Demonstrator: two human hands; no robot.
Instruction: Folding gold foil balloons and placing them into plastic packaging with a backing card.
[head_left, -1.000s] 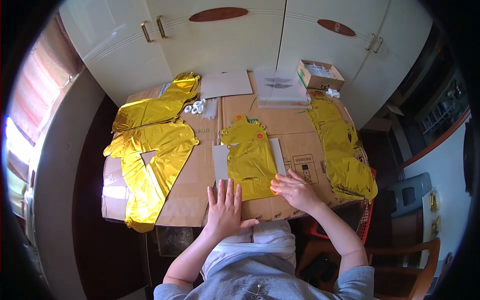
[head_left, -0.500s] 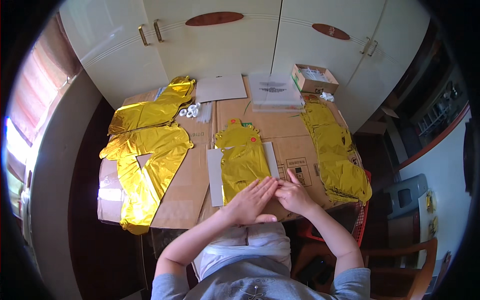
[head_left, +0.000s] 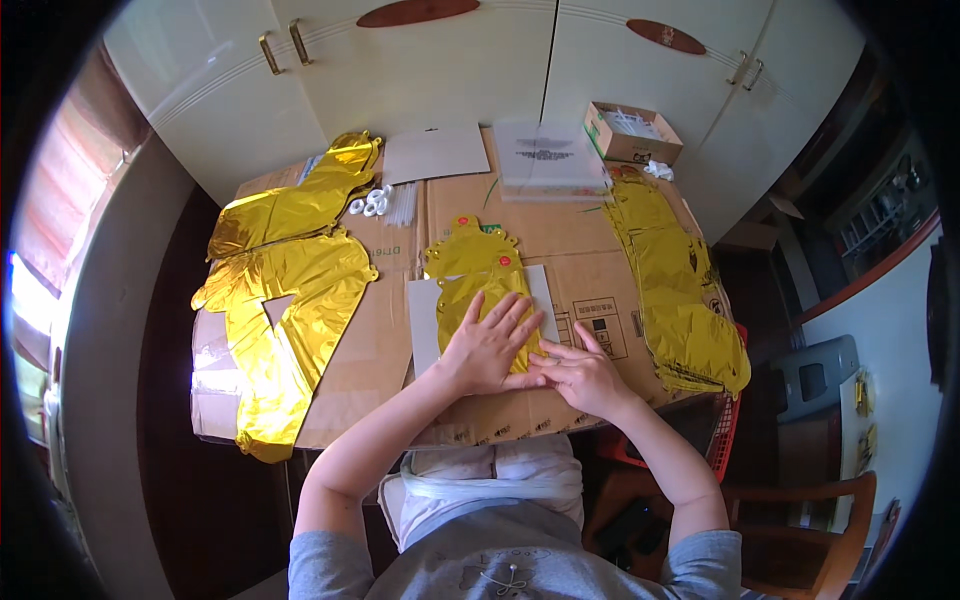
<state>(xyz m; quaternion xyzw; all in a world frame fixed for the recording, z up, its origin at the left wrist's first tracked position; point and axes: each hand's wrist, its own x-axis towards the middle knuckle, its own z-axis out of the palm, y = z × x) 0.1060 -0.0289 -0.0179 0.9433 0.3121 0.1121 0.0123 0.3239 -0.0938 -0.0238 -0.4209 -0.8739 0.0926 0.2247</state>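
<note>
A flat, folded gold foil balloon with small edge tabs and two red round spots lies on a pale grey card in the middle. My left hand rests flat on its near part, fingers spread, hiding some of the foil. Beside it, my right hand touches the foil's near right corner with its fingers stretched out. That thumb is hard to make out. Neither hand grips anything.
More flat gold foil balloons lie at the left and the right of the cardboard-covered table. Along the back are white tape rolls, clear straws, a grey card, clear plastic bags and a small box.
My left hand has slid forward over the foil and its fingers have spread apart. My right hand has shifted slightly nearer and right, staying by the corner. The view has tilted a little.
</note>
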